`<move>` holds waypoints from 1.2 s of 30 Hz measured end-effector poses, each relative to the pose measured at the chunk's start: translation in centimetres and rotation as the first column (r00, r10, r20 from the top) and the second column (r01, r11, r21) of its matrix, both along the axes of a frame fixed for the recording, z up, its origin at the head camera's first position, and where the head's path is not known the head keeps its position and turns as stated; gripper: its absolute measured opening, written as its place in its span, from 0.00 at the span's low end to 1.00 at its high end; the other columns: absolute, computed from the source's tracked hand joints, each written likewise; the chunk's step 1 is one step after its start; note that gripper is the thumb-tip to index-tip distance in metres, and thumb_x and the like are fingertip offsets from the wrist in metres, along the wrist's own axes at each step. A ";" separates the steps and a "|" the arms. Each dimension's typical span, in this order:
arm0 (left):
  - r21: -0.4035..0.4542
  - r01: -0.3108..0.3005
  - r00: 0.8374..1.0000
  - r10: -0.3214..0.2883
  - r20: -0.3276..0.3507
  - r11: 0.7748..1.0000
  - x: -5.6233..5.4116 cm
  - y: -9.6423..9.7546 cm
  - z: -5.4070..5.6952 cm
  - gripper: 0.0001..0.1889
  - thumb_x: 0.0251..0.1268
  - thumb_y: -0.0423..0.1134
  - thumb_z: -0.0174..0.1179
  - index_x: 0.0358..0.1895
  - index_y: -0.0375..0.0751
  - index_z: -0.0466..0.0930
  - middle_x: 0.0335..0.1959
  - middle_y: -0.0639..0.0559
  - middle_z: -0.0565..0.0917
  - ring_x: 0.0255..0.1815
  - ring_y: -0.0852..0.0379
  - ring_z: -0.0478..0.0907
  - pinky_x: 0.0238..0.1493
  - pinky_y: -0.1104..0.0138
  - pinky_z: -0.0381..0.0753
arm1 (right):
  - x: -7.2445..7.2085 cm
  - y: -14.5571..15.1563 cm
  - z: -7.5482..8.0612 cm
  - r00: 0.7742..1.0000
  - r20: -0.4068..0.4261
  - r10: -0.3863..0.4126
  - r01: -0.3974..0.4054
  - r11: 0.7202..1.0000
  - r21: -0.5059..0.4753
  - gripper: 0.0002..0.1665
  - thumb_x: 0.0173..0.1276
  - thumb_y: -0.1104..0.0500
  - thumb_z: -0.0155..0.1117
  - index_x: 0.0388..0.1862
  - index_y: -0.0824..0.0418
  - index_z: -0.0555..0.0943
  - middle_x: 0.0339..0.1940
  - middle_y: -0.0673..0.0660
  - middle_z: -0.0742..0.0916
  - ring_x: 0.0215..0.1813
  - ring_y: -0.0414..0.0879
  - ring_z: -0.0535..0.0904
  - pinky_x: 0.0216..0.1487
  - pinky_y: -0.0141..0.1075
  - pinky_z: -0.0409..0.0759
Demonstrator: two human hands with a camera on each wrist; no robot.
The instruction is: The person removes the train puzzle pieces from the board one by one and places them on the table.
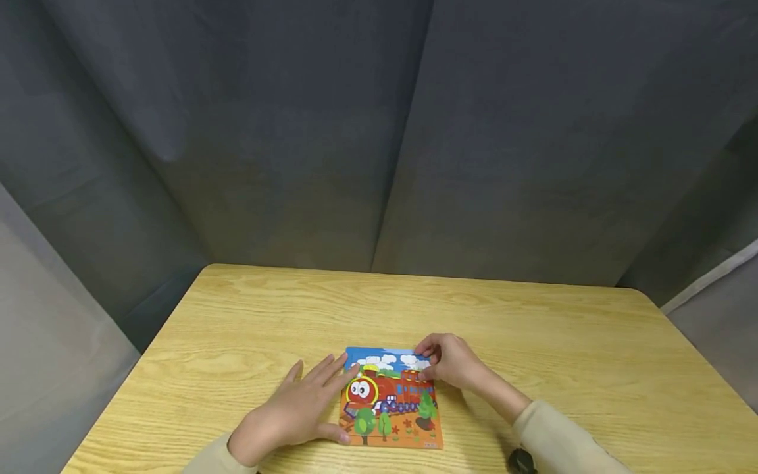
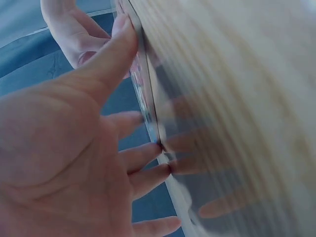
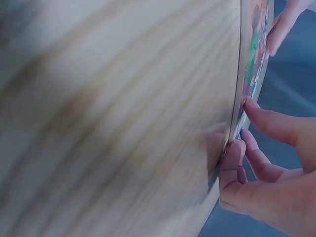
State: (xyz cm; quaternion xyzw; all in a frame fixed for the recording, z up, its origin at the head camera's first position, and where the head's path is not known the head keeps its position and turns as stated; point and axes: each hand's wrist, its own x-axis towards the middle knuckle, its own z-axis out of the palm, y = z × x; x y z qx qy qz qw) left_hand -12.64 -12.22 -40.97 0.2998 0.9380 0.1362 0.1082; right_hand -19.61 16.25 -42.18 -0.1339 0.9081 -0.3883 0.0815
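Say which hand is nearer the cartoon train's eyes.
Left. The left hand is just left of the eyes; the right hand is farther off, at the upper right corner of the picture board.

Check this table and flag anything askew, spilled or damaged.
Nothing stands out. The square, colourful red-train picture board looks flat on the yellowish wood-grain table, with no spill or damage visible, though the left hand and right hand cover bits of it.

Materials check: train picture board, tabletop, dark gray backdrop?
Train picture board: likely thin wood or stiff cardboard, printed; it looks flat and rigid, core unclear.
Tabletop: wood or wood-look laminate, semi-gloss; yellowish grain, with reflections in the wrist views.
Dark gray backdrop: probably fabric, matte; soft creases and no sharp highlights. Fiber can't be told.
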 end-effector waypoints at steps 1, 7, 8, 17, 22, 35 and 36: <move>-0.005 0.003 1.000 -0.003 -0.004 1.000 0.0 0.0 0.0 0.52 0.51 0.67 0.62 0.78 0.47 0.54 0.78 0.43 0.52 0.77 0.41 0.50 0.65 0.31 0.50 | 0.0 -0.1 0.0 1.000 0.001 0.001 -0.001 1.000 0.003 0.18 0.46 0.73 0.79 0.37 0.64 0.83 0.30 0.53 0.79 0.30 0.43 0.71 0.33 0.32 0.72; -0.014 0.008 1.000 -0.008 -0.005 1.000 0.1 0.1 0.2 0.51 0.51 0.66 0.62 0.77 0.49 0.56 0.78 0.42 0.52 0.77 0.41 0.50 0.65 0.31 0.50 | 0.0 -0.2 0.5 1.000 0.022 0.012 -0.012 1.000 0.021 0.18 0.47 0.73 0.78 0.37 0.65 0.83 0.31 0.54 0.79 0.31 0.44 0.71 0.33 0.33 0.72; -0.015 0.007 1.000 -0.007 -0.001 1.000 0.1 0.2 0.2 0.51 0.51 0.66 0.62 0.78 0.49 0.56 0.78 0.42 0.52 0.77 0.41 0.50 0.65 0.32 0.50 | 0.0 -0.2 0.6 1.000 0.025 0.016 -0.016 1.000 0.024 0.18 0.47 0.73 0.78 0.37 0.65 0.83 0.31 0.54 0.79 0.31 0.44 0.71 0.33 0.33 0.72; 0.007 0.055 0.998 -0.055 0.017 0.998 -0.6 1.6 0.3 0.55 0.47 0.67 0.64 0.77 0.41 0.55 0.80 0.46 0.48 0.79 0.45 0.44 0.67 0.33 0.46 | -0.1 -0.3 0.6 0.999 0.044 0.006 -0.007 1.000 0.028 0.19 0.46 0.73 0.79 0.36 0.64 0.82 0.31 0.54 0.79 0.31 0.44 0.71 0.33 0.32 0.72; 0.018 0.098 0.994 -0.099 0.045 0.995 -0.9 3.4 0.3 0.55 0.48 0.68 0.64 0.78 0.47 0.54 0.80 0.51 0.48 0.79 0.48 0.44 0.69 0.35 0.44 | -0.3 -0.4 0.5 0.999 0.045 0.005 -0.007 0.999 0.039 0.19 0.45 0.72 0.80 0.36 0.64 0.82 0.31 0.54 0.79 0.31 0.43 0.71 0.32 0.32 0.73; -0.032 0.107 0.993 -0.105 0.058 0.994 -1.0 4.9 0.1 0.53 0.49 0.68 0.63 0.78 0.52 0.54 0.79 0.55 0.50 0.79 0.49 0.44 0.71 0.40 0.49 | -0.3 -1.1 1.3 0.998 0.068 0.007 -0.015 0.993 0.115 0.20 0.44 0.71 0.81 0.34 0.64 0.81 0.30 0.53 0.79 0.32 0.44 0.71 0.34 0.35 0.73; -0.035 0.108 0.993 -0.105 0.056 0.994 -1.0 5.0 0.2 0.53 0.48 0.68 0.63 0.78 0.52 0.54 0.79 0.55 0.50 0.79 0.49 0.44 0.70 0.40 0.50 | -0.3 -1.2 1.4 0.998 0.070 0.003 -0.012 0.992 0.128 0.20 0.44 0.71 0.81 0.34 0.64 0.81 0.30 0.53 0.79 0.32 0.44 0.71 0.34 0.35 0.73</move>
